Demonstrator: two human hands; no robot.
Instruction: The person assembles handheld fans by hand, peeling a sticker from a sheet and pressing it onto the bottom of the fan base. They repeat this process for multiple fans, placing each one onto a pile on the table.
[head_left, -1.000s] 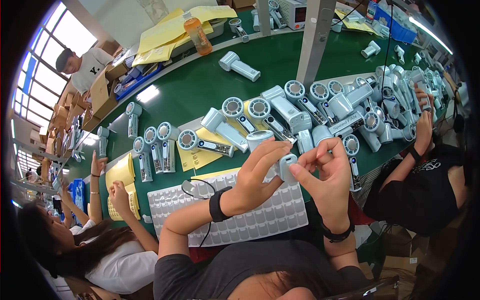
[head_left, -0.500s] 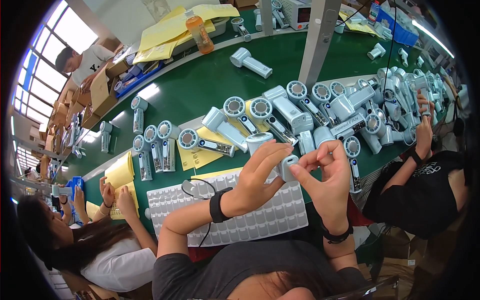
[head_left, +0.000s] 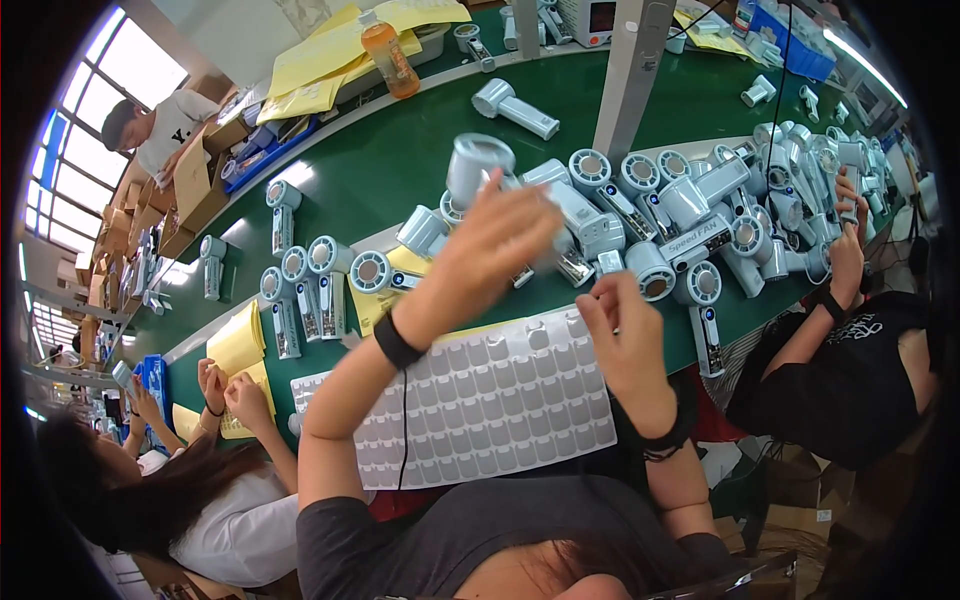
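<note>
My left hand [head_left: 500,235] is smeared by motion and wraps round a pale blue handheld fan, whose round head [head_left: 478,170] sticks up beyond the fingers. Most of this fan's handle is hidden by the hand. Above the right edge of a white sheet of grey die-cut pads [head_left: 480,410], my right hand [head_left: 632,335] hovers with its fingers loosely curled and the thumb apart. Nothing shows in it. Other handheld fans [head_left: 650,270] lie just beyond both hands.
A heap of fans [head_left: 790,190] spreads to the right along the green table [head_left: 400,160]. Several more fans [head_left: 330,270] lie at the left. A grey metal post [head_left: 632,90] rises behind the pile. Co-workers sit on both sides. An orange drink bottle [head_left: 390,60] stands farther back.
The fan that was between both hands has moved up and left with my left hand. My right hand has let go and dropped slightly, uncovering more of the pad sheet.
</note>
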